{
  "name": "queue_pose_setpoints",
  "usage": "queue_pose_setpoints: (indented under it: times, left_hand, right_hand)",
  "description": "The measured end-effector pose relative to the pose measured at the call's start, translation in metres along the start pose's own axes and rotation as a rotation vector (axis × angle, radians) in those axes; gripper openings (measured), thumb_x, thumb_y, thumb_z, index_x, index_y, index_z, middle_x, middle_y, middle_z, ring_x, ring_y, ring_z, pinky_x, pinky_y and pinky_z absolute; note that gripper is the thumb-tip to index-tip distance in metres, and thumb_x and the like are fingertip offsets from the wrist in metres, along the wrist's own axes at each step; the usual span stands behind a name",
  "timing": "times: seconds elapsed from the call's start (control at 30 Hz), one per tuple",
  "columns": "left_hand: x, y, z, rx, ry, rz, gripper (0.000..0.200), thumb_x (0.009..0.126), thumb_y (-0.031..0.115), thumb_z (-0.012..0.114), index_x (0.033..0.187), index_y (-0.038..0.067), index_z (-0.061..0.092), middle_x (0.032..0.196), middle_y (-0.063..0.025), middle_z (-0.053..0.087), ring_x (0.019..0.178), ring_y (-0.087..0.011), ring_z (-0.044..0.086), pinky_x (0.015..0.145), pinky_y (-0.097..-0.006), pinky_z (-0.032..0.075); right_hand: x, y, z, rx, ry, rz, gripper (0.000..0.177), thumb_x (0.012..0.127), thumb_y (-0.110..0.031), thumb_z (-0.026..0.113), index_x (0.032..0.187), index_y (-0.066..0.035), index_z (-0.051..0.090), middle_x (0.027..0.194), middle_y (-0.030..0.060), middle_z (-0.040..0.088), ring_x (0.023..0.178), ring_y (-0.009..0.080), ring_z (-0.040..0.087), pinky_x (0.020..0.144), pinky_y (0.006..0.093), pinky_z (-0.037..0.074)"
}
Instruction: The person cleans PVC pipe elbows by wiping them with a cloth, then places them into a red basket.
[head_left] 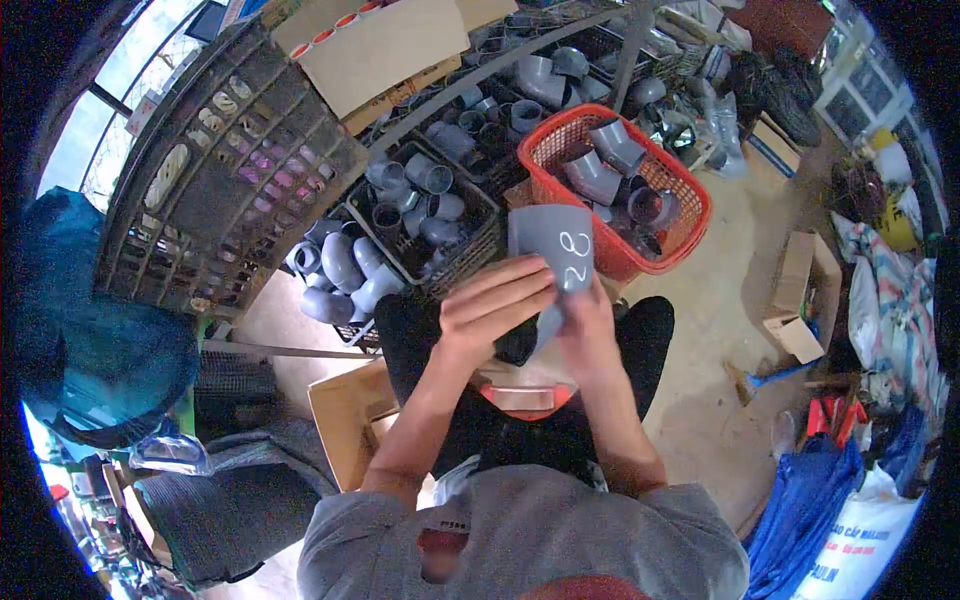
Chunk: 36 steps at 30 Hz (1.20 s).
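Observation:
A large grey plastic pipe elbow (540, 232) is held up in front of my body, with white handwritten digits on its side. My left hand (500, 303) presses its fingers, held together, along the elbow's left side. On the lower right, my right hand (588, 325) grips the same elbow; its fingers are partly hidden and slightly blurred. Just beyond stands a red plastic basket (697, 225) containing several grey pipe elbows (595, 178). A red-and-grey object (525, 398) lies between my legs, below the hands.
Black crates (480, 240) of grey fittings stand ahead and to the left, with loose elbows (342, 262) beside them. An open cardboard box (345, 425) sits at my left. Another box (800, 300) and a blue sack (800, 510) lie to the right.

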<state>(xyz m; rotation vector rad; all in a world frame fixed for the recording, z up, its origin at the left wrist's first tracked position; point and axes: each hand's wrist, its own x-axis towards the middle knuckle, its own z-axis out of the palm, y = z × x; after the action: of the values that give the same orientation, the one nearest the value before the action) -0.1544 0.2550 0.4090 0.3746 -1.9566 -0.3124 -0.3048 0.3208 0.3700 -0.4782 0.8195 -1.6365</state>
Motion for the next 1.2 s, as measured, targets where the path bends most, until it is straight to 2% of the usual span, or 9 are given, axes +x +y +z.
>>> queue_pose_setpoints:
  times: [0.37, 0.43, 0.57, 0.77, 0.83, 0.9, 0.97, 1.07, 1.2]
  left_hand:
    - [-0.073, -0.046, 0.063, -0.436, 0.601, -0.448, 0.034, 0.087, 0.004, 0.063, 0.119, -0.005, 0.064, 0.123, -0.0201, 0.067, 0.118, -0.0294, 0.063, 0.103, -0.0403, 0.048]
    - [-0.079, -0.030, 0.062, -1.180, 0.727, -0.889, 0.035, 0.091, 0.004, 0.058, 0.125, -0.004, 0.060, 0.124, -0.0210, 0.066, 0.118, -0.0288, 0.063, 0.101, -0.0385, 0.049]
    - [-0.055, 0.006, 0.009, -0.111, 0.228, -0.490, 0.030, 0.087, 0.011, 0.062, 0.111, -0.004, 0.071, 0.115, -0.0203, 0.071, 0.114, -0.0317, 0.066, 0.101, -0.0385, 0.050]
    - [-0.061, -0.007, 0.010, -0.199, 0.195, -0.389, 0.023, 0.084, 0.011, 0.068, 0.101, -0.002, 0.074, 0.117, -0.0210, 0.070, 0.115, -0.0322, 0.066, 0.104, -0.0407, 0.049]
    - [-0.101, -0.037, 0.048, -0.857, 0.527, -0.970, 0.040, 0.085, 0.013, 0.071, 0.122, -0.001, 0.065, 0.128, -0.0181, 0.064, 0.119, -0.0304, 0.062, 0.106, -0.0410, 0.046]
    - [-0.110, -0.020, 0.072, -0.531, 0.321, -0.835, 0.051, 0.089, 0.016, 0.067, 0.136, 0.002, 0.053, 0.136, -0.0144, 0.058, 0.123, -0.0283, 0.057, 0.108, -0.0417, 0.044]
    - [-0.126, -0.004, 0.073, -1.710, 0.723, -1.146, 0.045, 0.093, 0.017, 0.063, 0.134, 0.003, 0.052, 0.133, -0.0114, 0.058, 0.123, -0.0248, 0.056, 0.106, -0.0408, 0.045]
    - [-0.138, 0.023, 0.059, -0.959, 0.170, -1.066, 0.034, 0.096, 0.017, 0.063, 0.127, 0.005, 0.056, 0.125, -0.0099, 0.061, 0.114, -0.0213, 0.061, 0.098, -0.0376, 0.051]
    - [-0.080, 0.030, 0.009, -0.681, 0.477, -1.199, 0.018, 0.098, 0.009, 0.061, 0.115, 0.003, 0.061, 0.107, -0.0051, 0.065, 0.097, -0.0156, 0.064, 0.081, -0.0317, 0.054]
  right_hand:
    - [0.000, 0.041, 0.010, 0.266, 0.044, -0.048, 0.095, 0.068, -0.014, 0.086, 0.148, -0.006, 0.036, 0.142, 0.0122, 0.046, 0.129, 0.0254, 0.048, 0.108, 0.0400, 0.041]
    - [0.003, 0.039, 0.006, 0.156, 0.033, -0.087, 0.095, 0.068, -0.016, 0.087, 0.148, -0.005, 0.037, 0.140, 0.0123, 0.048, 0.127, 0.0251, 0.049, 0.107, 0.0401, 0.042]
    - [0.006, 0.005, 0.002, -0.107, 0.047, -0.019, 0.093, 0.068, -0.019, 0.088, 0.145, -0.003, 0.038, 0.133, 0.0124, 0.055, 0.120, 0.0249, 0.055, 0.103, 0.0409, 0.045]
    - [-0.008, 0.014, 0.004, -0.032, 0.030, -0.091, 0.097, 0.059, -0.017, 0.094, 0.141, -0.002, 0.043, 0.131, 0.0114, 0.057, 0.119, 0.0248, 0.057, 0.103, 0.0411, 0.045]
    - [-0.005, 0.017, 0.010, 0.010, -0.033, -0.307, 0.102, 0.056, -0.021, 0.095, 0.141, -0.002, 0.042, 0.132, 0.0116, 0.056, 0.121, 0.0249, 0.056, 0.105, 0.0412, 0.044]
    - [-0.002, 0.024, 0.009, -0.071, 0.054, -0.344, 0.103, 0.055, -0.023, 0.095, 0.141, -0.001, 0.043, 0.133, 0.0117, 0.056, 0.121, 0.0246, 0.055, 0.106, 0.0408, 0.043]
    - [0.010, 0.022, 0.009, -0.154, 0.133, -0.386, 0.104, 0.054, -0.025, 0.096, 0.141, 0.000, 0.043, 0.133, 0.0119, 0.056, 0.122, 0.0243, 0.055, 0.106, 0.0404, 0.043]
    - [0.028, -0.001, 0.002, -0.405, 0.169, -0.624, 0.103, 0.054, -0.026, 0.095, 0.140, 0.000, 0.044, 0.135, 0.0128, 0.055, 0.122, 0.0239, 0.055, 0.106, 0.0400, 0.043]
    - [0.047, -0.026, -0.052, -0.554, 0.109, -0.486, 0.099, 0.052, -0.027, 0.095, 0.136, 0.003, 0.051, 0.126, 0.0116, 0.063, 0.115, 0.0233, 0.060, 0.106, 0.0393, 0.043]
